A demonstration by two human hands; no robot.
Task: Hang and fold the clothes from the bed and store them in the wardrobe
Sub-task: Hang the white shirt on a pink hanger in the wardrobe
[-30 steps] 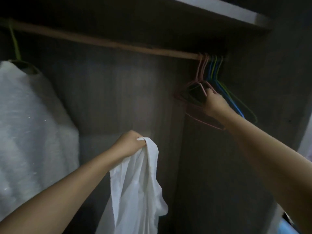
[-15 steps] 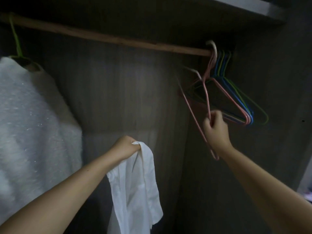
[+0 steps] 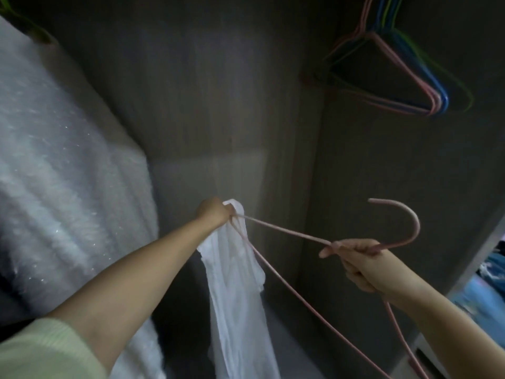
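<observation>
Inside the dark wardrobe, my left hand point(image 3: 214, 212) grips the top of a thin white garment point(image 3: 237, 296) that hangs down from it. My right hand point(image 3: 355, 258) grips a pink hanger point(image 3: 287, 231) at its neck, just below the hook, which curves up to the right. One end of the hanger reaches my left hand and touches the garment's top there. Whether it is inside the garment I cannot tell.
A fluffy white garment point(image 3: 60, 165) hangs at the left on a green hanger point(image 3: 32, 31). Several pink, blue and green hangers point(image 3: 404, 75) hang at the upper right. The wardrobe's dark back wall point(image 3: 218, 105) fills the middle. Blue fabric point(image 3: 489, 285) shows past the right edge.
My right hand took the pink hanger off the rail and brought it down and left to the white garment. The view tilted down, so the rail left the frame.
</observation>
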